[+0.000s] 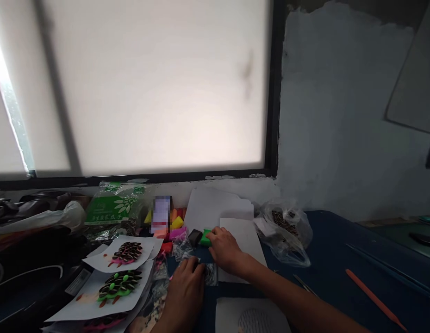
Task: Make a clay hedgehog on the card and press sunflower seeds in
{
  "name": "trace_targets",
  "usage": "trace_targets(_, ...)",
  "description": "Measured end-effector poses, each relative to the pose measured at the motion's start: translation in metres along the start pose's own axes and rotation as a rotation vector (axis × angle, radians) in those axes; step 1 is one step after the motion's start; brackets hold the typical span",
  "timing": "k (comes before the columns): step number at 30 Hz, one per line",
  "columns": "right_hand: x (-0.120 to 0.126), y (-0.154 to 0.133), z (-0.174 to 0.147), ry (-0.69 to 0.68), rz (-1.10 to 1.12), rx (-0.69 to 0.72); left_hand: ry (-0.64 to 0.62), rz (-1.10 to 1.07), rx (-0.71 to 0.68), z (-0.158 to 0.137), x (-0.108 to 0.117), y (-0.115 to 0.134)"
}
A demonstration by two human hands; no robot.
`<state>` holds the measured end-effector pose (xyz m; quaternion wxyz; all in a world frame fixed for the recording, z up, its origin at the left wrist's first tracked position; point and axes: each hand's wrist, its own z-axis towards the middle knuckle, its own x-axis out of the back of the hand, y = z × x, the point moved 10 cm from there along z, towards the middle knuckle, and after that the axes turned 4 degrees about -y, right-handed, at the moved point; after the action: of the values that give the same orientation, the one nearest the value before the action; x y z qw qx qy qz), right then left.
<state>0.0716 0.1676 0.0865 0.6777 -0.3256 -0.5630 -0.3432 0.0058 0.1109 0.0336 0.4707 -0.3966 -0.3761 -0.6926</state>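
My right hand (pixel 226 249) reaches over the white paper, its fingers closed at a bright green block of modelling clay (pixel 205 237). A black clay block (pixel 195 237) lies just left of that green one. Lower down, my left hand (pixel 187 283) rests with fingers curled downward among clear plastic wrappers (pixel 211 274); whatever its fingertips hold is hidden. In front of me is a paper sheet (pixel 228 314) with a ridged oval shape on it. White sheets bearing seed-covered shapes on green clay (pixel 119 289) and pink clay (pixel 126 254) are stacked at the left.
A phone (pixel 161 213) stands behind more coloured clay (pixel 177 223). A green seed packet (pixel 110 203) is at back left. To the right are a clear bag of seeds (pixel 286 226) and an orange-red tool (pixel 374 298). Dark bags (pixel 30 273) crowd the left side.
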Motion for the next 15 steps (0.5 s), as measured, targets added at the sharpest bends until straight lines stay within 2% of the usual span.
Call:
trace_targets(2,-0.001,-0.001,0.011,0.014,-0.037,-0.022,0.014,-0.04,0.01,-0.001,0.004,0.0)
trace_targets(7,-0.011,-0.007,0.026,-0.05,-0.097,-0.022,0.076,-0.351,0.111,0.0,0.01,-0.019)
trace_targets(11,-0.016,-0.012,0.018,-0.135,-0.114,0.049,0.065,-0.436,0.181,0.005,0.007,-0.04)
trace_targets(15,-0.012,-0.015,0.0,-0.188,-0.087,0.115,0.029,-0.44,0.293,0.01,0.005,-0.061)
